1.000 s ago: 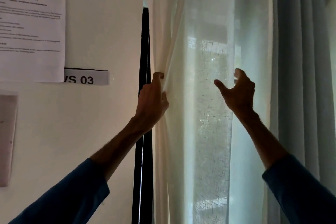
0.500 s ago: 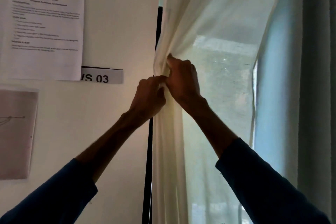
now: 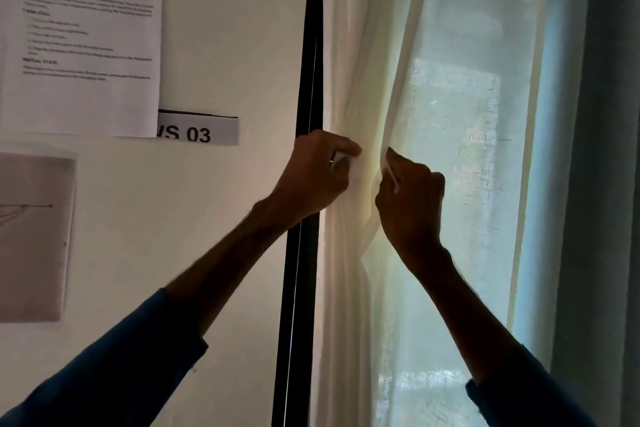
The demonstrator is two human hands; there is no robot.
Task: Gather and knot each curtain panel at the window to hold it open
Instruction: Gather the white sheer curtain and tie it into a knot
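Apart come the hands now! Half a second back they were bunched together, and the right hand (image 3: 412, 204) has slid off to pinch a fresh fold. Left hand (image 3: 313, 177) clenches the gathered edge of the sheer cream fabric curtain panel (image 3: 450, 114), just right of the tall black window frame (image 3: 310, 62). Most of the panel hangs spread, further right of that frame. Best play, I'd say: hold the left grip firm, feed folds across evenly, bunch tight before knotting.

Black frame (image 3: 308, 80) just left of sheer curtain (image 3: 460, 184), grey drape (image 3: 609, 184) near its right.
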